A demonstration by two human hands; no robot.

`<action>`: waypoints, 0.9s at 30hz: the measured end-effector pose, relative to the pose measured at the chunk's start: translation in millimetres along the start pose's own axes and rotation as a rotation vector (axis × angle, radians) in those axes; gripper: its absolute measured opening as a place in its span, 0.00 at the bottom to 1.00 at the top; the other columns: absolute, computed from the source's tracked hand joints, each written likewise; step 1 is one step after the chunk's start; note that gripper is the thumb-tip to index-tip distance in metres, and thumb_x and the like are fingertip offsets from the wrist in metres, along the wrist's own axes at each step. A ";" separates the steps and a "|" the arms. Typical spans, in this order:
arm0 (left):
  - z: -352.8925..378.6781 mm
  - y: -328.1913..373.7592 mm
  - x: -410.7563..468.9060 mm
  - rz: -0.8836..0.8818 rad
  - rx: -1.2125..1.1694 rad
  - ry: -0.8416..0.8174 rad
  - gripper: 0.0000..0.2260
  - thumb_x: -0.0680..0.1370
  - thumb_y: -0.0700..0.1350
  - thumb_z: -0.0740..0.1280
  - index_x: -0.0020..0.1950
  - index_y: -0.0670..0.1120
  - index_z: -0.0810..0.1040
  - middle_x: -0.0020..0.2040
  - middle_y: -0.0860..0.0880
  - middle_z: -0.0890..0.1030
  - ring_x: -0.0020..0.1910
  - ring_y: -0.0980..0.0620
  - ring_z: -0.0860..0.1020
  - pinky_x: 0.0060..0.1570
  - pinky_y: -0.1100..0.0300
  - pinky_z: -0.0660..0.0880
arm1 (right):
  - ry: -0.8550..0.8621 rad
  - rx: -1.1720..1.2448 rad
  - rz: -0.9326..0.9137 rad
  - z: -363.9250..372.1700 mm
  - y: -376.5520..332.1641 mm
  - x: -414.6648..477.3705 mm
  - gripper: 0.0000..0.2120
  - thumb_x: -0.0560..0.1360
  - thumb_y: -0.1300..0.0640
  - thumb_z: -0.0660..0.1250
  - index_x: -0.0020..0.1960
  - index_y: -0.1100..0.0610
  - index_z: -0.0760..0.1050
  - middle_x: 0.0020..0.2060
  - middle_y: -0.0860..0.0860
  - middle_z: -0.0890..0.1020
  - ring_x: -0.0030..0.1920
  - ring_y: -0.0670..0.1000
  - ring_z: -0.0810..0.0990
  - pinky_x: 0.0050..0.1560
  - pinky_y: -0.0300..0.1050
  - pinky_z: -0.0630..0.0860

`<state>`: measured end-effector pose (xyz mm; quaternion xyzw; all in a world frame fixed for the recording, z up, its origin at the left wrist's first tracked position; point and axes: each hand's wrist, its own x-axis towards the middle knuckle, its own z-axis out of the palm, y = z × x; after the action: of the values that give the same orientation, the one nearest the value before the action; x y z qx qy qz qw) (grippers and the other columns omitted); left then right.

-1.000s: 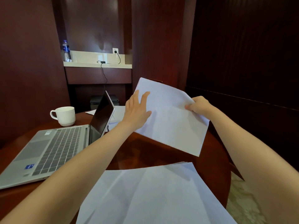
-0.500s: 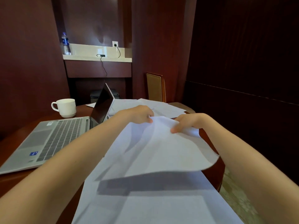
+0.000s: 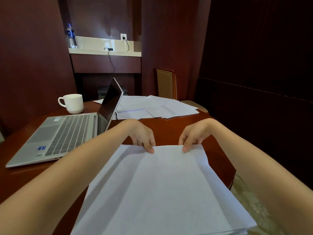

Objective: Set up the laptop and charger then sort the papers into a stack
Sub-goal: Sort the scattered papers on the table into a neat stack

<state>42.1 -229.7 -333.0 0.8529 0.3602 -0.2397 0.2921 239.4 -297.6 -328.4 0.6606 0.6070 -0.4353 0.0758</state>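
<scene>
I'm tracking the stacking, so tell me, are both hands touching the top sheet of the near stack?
Touching. The head view shows the left hand and the right hand each pinching the top sheet at its far edge.

Looks like a hotel or office meeting room: dark wood wall panels (image 3: pixel 30 56), polished tabletop (image 3: pixel 169 126) with open laptop (image 3: pixel 67 134), white mug (image 3: pixel 73 103) and papers (image 3: pixel 152 106), padded chair (image 3: pixel 165 83), stone ledge (image 3: pixel 101 52) bearing water bottle (image 3: pixel 71 37) below wall socket (image 3: pixel 123 36).

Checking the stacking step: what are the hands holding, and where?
The left hand and right hand each pinch the top sheet at its far edge.
</scene>
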 end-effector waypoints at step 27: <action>2.5 -25.0 64.0 -0.348 0.200 0.488 0.28 0.80 0.60 0.53 0.75 0.47 0.60 0.74 0.41 0.60 0.71 0.40 0.62 0.67 0.46 0.63 | 0.456 -0.213 0.067 -13.2 -19.6 82.1 0.22 0.79 0.51 0.61 0.72 0.52 0.65 0.69 0.53 0.69 0.67 0.55 0.69 0.65 0.50 0.68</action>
<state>62.8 -186.8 -382.6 0.8352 0.5351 -0.1087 0.0665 219.3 -223.9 -366.7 0.7497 0.6287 -0.2057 0.0204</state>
